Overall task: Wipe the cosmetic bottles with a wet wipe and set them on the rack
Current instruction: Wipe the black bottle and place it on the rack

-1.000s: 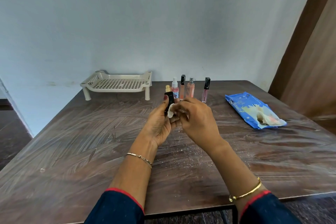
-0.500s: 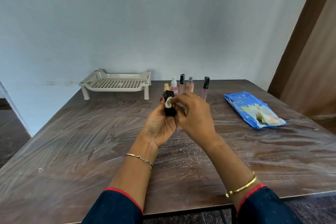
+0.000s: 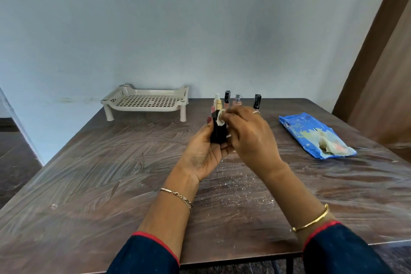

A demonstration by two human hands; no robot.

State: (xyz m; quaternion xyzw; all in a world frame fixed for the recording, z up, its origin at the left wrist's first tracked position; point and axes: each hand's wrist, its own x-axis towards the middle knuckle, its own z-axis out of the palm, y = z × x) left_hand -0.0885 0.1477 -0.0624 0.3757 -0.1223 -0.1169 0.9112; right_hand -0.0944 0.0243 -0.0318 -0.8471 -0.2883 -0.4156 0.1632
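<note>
My left hand [image 3: 203, 151] grips a black cosmetic bottle with a gold cap [image 3: 216, 131], held upright above the table's middle. My right hand [image 3: 251, 138] pinches a small white wet wipe [image 3: 220, 118] and presses it against the bottle's upper part. Behind my hands, several slim cosmetic bottles [image 3: 257, 101] stand in a row near the table's far edge, partly hidden by my fingers. The beige perforated rack [image 3: 145, 102] stands at the far left with nothing on it.
A blue pack of wet wipes [image 3: 311, 133] lies open at the right of the dark wooden table [image 3: 89, 173]. White specks dot the tabletop near me. A wall runs behind the table and a brown door stands at the right.
The wipe has slid from the bottle's lower side up toward its cap. Both hands have stayed roughly in place, the bottle turned slightly in my left hand.
</note>
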